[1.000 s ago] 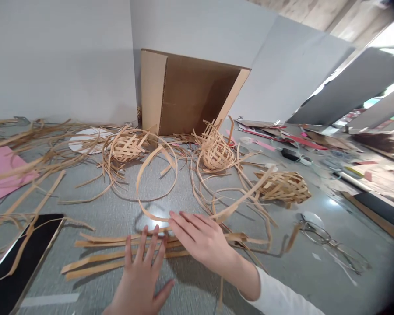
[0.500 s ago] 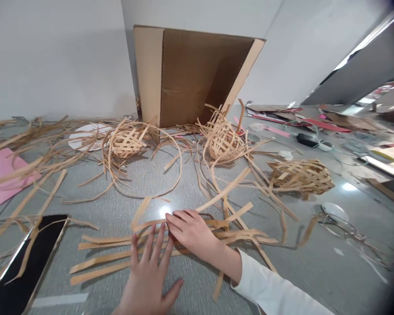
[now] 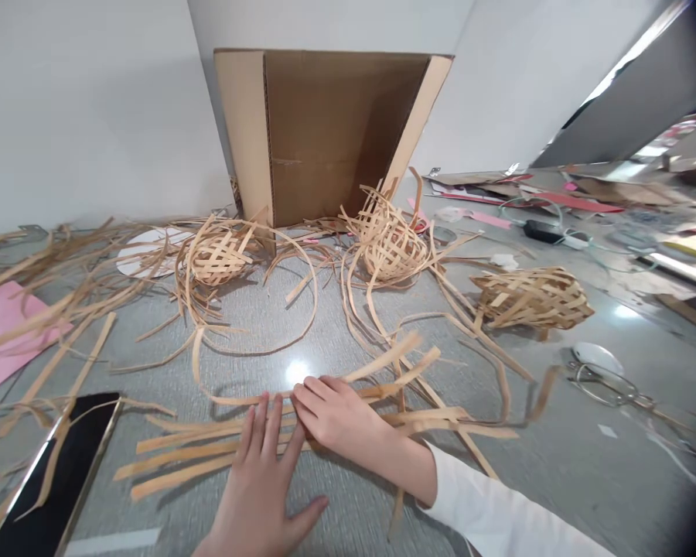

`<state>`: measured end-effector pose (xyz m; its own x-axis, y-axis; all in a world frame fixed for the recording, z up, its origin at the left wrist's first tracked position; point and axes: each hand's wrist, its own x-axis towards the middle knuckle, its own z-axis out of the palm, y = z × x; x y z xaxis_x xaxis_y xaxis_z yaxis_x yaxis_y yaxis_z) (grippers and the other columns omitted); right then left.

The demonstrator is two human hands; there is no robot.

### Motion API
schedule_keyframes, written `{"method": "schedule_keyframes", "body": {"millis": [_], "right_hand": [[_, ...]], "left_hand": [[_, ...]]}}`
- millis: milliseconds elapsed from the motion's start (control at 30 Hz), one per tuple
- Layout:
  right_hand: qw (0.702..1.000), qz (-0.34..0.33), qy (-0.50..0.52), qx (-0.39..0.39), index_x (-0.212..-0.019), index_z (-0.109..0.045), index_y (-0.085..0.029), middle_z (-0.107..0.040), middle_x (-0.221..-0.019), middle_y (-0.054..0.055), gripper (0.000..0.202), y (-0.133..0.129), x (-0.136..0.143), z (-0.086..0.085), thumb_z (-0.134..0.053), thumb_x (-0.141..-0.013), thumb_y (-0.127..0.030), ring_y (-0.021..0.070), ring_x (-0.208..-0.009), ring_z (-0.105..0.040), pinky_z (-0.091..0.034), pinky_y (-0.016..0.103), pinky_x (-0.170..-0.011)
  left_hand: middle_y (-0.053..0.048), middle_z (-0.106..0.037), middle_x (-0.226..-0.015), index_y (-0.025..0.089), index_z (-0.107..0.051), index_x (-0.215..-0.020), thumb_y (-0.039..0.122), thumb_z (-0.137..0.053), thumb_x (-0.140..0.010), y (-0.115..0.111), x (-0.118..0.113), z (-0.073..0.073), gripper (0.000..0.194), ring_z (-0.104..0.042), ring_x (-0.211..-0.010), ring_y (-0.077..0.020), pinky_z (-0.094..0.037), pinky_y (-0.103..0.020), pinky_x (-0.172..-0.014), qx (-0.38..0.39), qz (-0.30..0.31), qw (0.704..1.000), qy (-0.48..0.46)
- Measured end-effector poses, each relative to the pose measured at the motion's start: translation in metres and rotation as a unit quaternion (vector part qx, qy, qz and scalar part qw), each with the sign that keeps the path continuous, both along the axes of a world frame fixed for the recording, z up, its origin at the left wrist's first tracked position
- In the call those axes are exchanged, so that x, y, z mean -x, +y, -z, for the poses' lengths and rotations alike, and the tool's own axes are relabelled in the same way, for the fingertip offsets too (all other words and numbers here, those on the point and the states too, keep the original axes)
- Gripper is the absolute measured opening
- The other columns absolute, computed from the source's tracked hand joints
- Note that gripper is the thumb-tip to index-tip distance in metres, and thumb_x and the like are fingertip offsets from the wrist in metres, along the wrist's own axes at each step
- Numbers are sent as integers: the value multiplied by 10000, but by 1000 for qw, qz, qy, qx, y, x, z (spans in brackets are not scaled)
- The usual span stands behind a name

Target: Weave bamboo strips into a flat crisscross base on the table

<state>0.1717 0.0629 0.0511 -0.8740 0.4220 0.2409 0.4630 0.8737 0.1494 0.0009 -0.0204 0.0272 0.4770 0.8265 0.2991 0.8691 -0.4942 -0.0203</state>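
Several tan flat strips (image 3: 179, 453) lie side by side across the grey surface at the front, crossed by others right of the hands. My left hand (image 3: 264, 472) rests palm down on them, fingers stretched out and thumb apart. Touching its fingertips, my right hand (image 3: 339, 414) presses on the same strips with its fingers together and bent; what lies under them is hidden. One long curved strip (image 3: 232, 401) runs from the fingertips to the left and up. Behind are two woven pieces with loose ends, one at the left (image 3: 217, 259), one in the middle (image 3: 394, 251).
An open cardboard box (image 3: 240, 131) stands against the white wall. At the right lie a woven tube (image 3: 533, 298) and glasses (image 3: 606, 387). A black phone-like slab (image 3: 52, 480) and pink paper (image 3: 11, 329) are at the left, among loose strips.
The strip end above my left hand now reaches farther left and curves upward. The strips at the right have shifted slightly. The view has moved a little; both hands stay on the strips.
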Motion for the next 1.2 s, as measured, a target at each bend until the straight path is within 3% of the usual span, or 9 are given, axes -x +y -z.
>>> {"method": "schedule_keyframes", "body": {"millis": [167, 300, 600, 700, 867, 933, 1000, 1100, 1200], "right_hand": [[999, 24, -26, 4, -1031, -619, -83, -593, -956, 94, 196, -9, 1, -8, -505, -877, -124, 212, -866, -528, -483, 325, -669], [998, 49, -24, 12, -1138, -575, -73, -600, -1040, 112, 276, -11, -5, -9, -509, -878, -138, 220, -925, -543, -491, 345, -777], [999, 45, 26, 15, -1162, -569, -90, -610, -1144, 105, 281, -5, -17, -2, -458, -911, -149, 223, -1065, -543, -452, 379, -937], [996, -14, 84, -26, -1071, -614, -117, -644, -1097, 76, 245, -4, -25, -24, -413, -934, -144, 191, -1041, -558, -436, 355, -963], [957, -57, 250, -134, -917, -638, -173, -688, -961, 40, 276, -12, -62, -85, -367, -917, -121, 155, -929, -604, -498, 282, -814], [941, 13, 299, -157, -887, -626, -241, -682, -872, 24, 276, -11, -82, -103, -383, -886, -113, 160, -847, -621, -509, 293, -747], [924, 139, 330, -136, -875, -630, -249, -676, -837, 35, 285, -3, -102, -112, -390, -865, -95, 168, -785, -625, -501, 312, -724], [935, 285, 210, 0, -965, -649, -222, -687, -964, 55, 295, 19, -132, -111, -378, -878, -145, 199, -875, -631, -482, 324, -728], [935, 301, 101, 158, -961, -669, -235, -704, -952, 26, 291, 37, -154, -106, -404, -865, -165, 190, -854, -644, -453, 288, -707]], "left_hand": [[-206, -214, -1515, 166, -455, -1345, 679, -482, -767, 0, 0, -3, 773, -197, -1364, -424, -164, -541, -1051, 24, -5, 999, 21], [-193, -231, -1513, 201, -408, -1384, 680, -464, -778, 2, 1, -1, 774, -205, -1362, -419, -159, -570, -1046, 26, -8, 999, 31], [-171, -128, -1547, 228, -230, -1470, 653, -543, -741, 3, 2, -1, 901, -236, -1340, -427, -322, -524, -988, 40, -8, 999, 23], [-157, -62, -1560, 243, -198, -1477, 646, -550, -740, 3, 3, 0, 911, -224, -1343, -429, -328, -532, -988, 40, -1, 999, 17], [-160, -45, -1562, 227, -185, -1481, 622, -550, -749, 5, 2, -3, 908, -246, -1335, -423, -326, -536, -990, 24, 4, 999, 25], [-154, -63, -1562, 232, -197, -1478, 601, -566, -746, 5, 2, -5, 899, -264, -1329, -423, -335, -524, -984, 22, 2, 999, 28], [-155, -80, -1561, 231, -206, -1477, 594, -573, -746, 5, 3, -6, 895, -281, -1324, -424, -346, -511, -977, 18, 4, 999, 30], [-165, -89, -1557, 226, -205, -1477, 608, -576, -739, 5, 3, -5, 910, -292, -1324, -425, -345, -514, -978, 2, 9, 999, 32], [-174, -119, -1550, 229, -203, -1477, 611, -584, -729, 6, 3, -5, 922, -307, -1324, -418, -352, -509, -978, -13, 9, 999, 41]]}}
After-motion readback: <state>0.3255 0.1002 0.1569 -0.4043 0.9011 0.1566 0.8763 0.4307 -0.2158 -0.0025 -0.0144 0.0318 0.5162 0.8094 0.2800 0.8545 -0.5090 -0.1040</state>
